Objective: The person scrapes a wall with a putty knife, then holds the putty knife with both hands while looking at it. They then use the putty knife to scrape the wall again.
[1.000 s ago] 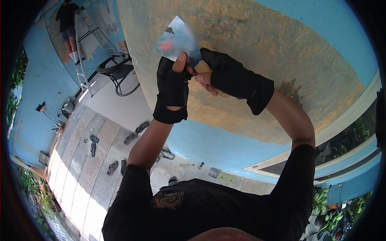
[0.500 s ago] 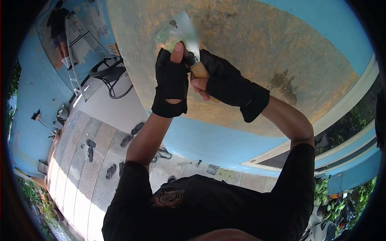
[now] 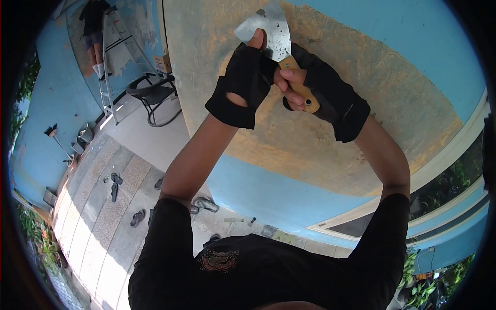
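A scraper with a wide metal blade and a wooden handle is held up in front of the wall, whose paint is stripped to a brown and grey patch. My right hand, in a black fingerless glove, is wrapped round the wooden handle. My left hand, gloved the same way, grips the lower part of the blade, its thumb lying on the metal face. Dark specks dot the blade.
Another person stands on a ladder at the upper left. Near it are a black chair and a cardboard box. Sandals lie on the tiled floor. A window frame is at the right.
The scraper and both hands have moved up and to the right in view. The blade's metal face now shows more plainly. My view has shifted a little.
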Demonstrator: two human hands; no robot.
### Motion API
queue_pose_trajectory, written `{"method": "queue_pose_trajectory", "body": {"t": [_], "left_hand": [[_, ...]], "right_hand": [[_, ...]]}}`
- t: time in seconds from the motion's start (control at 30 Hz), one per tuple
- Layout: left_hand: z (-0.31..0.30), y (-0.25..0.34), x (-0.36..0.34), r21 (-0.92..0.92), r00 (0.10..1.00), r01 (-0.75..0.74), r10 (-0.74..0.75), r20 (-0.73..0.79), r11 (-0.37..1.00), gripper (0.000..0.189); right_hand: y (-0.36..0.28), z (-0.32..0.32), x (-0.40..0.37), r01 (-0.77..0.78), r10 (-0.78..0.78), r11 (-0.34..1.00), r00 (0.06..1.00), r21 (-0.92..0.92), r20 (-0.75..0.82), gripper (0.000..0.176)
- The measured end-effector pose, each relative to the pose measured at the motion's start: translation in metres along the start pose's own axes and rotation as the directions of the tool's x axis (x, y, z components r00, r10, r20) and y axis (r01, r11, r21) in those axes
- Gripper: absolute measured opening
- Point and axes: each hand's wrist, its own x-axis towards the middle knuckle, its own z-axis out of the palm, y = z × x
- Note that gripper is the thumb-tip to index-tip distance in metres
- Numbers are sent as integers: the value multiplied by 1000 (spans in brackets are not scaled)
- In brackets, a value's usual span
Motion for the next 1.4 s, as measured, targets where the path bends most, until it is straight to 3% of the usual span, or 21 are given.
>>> {"method": "queue_pose_trajectory", "body": {"t": [0.13,0.17,0.3,0.37,0.43,0.5,0.6,0.67,0.83,1.0,1.07,1.1,1.17,1.27,1.3,1.37,1.4], "left_hand": [[-3,8,37,45,984,-176,177,-11,983,51],[-6,15,40,89,986,-159,152,74,983,48],[-14,28,49,23,987,-158,158,-1,987,49],[-14,37,45,151,978,-209,208,24,966,50],[-27,39,53,165,982,-187,184,30,968,50],[-26,44,55,175,984,-181,176,40,968,50],[-24,49,58,89,968,-213,197,157,973,50],[-26,52,65,144,976,-219,218,23,965,50],[-47,53,78,216,979,-197,202,-1,956,47],[-33,64,49,319,981,-153,183,-67,936,40],[-21,61,31,464,922,-211,333,-197,860,32],[-22,56,26,463,923,-210,331,-198,861,32],[-24,48,20,732,725,-401,679,-114,551,21],[-26,53,16,756,678,-478,735,-6,447,23],[-27,55,19,753,682,-478,731,-6,452,23],[-25,63,26,491,871,-297,443,-212,819,26],[-22,67,26,488,874,-292,437,-213,823,26]], "right_hand": [[-22,-14,16,36,-31,993,998,-111,46,31],[-26,-16,21,38,-31,992,998,-117,63,36],[-27,-24,47,69,-54,987,993,-145,109,48],[-26,-25,58,55,-39,990,992,-131,122,48],[-22,-26,62,33,-21,994,993,-108,114,49],[-23,-26,69,103,-95,989,993,-105,75,44],[-28,-28,74,56,-51,997,994,-54,92,41],[-29,-23,80,97,-92,995,989,-34,115,40],[-25,-16,82,128,-129,992,985,21,112,35],[-16,-16,86,167,-166,986,985,-15,46,16],[-16,-20,87,157,-156,987,987,-34,40,15],[-15,-20,86,146,-144,988,989,-51,33,14],[-16,-12,86,167,-168,981,986,-101,-2,14],[-16,-10,87,188,-195,971,980,-149,-32,15],[-16,-10,88,193,-199,970,980,-151,-22,15],[-18,-10,86,199,-201,973,980,-121,-2,15],[-18,-10,85,205,-204,974,979,-91,23,15]]}}
